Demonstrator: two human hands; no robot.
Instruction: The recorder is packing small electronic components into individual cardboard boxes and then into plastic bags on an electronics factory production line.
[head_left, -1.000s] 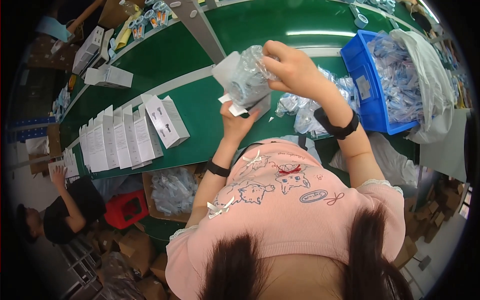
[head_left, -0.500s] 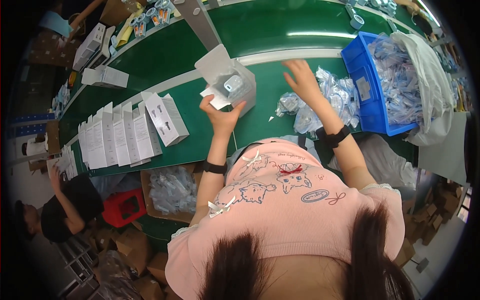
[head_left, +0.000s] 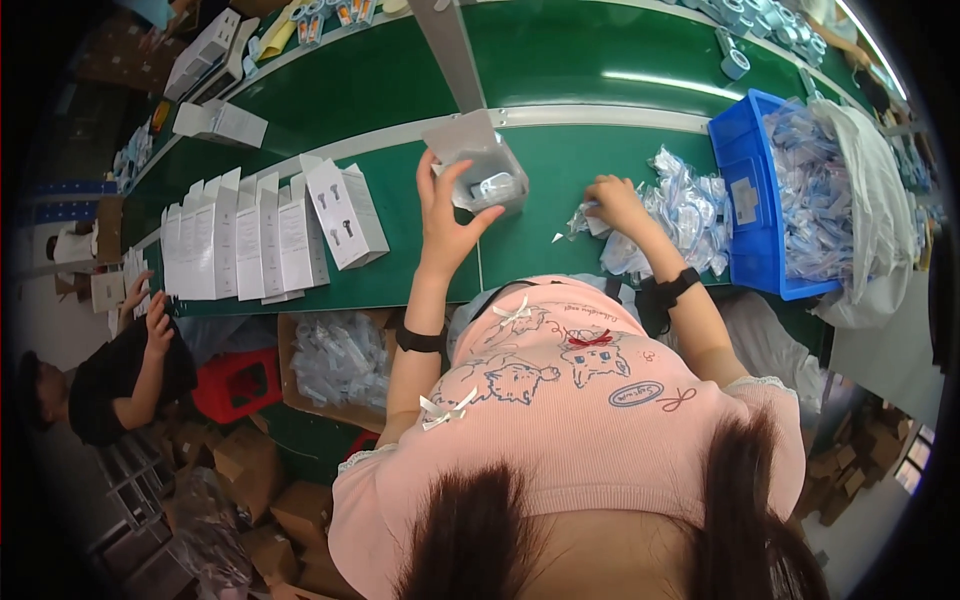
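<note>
An open white cardboard box (head_left: 512,178) stands at the middle of the green table, its lid flap raised. Inside it shows a pale item (head_left: 498,188) in clear plastic, its kind not plain. My left hand (head_left: 447,222) curls round the box's near left side, thumb at the front and fingers by the flap. To the right, my right hand (head_left: 618,204) has its fingers pinched on a small clear plastic bag (head_left: 577,222), whose contents I cannot make out. That hand is at the left edge of a pile of clear bags (head_left: 688,215).
A blue crate (head_left: 750,200) full of clear bags stands right of the pile. White boxes (head_left: 262,235) stand in a row at left, one printed box (head_left: 345,215) leaning at its end. A metal post (head_left: 450,55) rises behind the open box. A co-worker's hand (head_left: 157,322) is far left.
My right hand has come down from its raised, spread pose and closed on a small bag. My left hand has shifted its grip higher along the box's left side.
</note>
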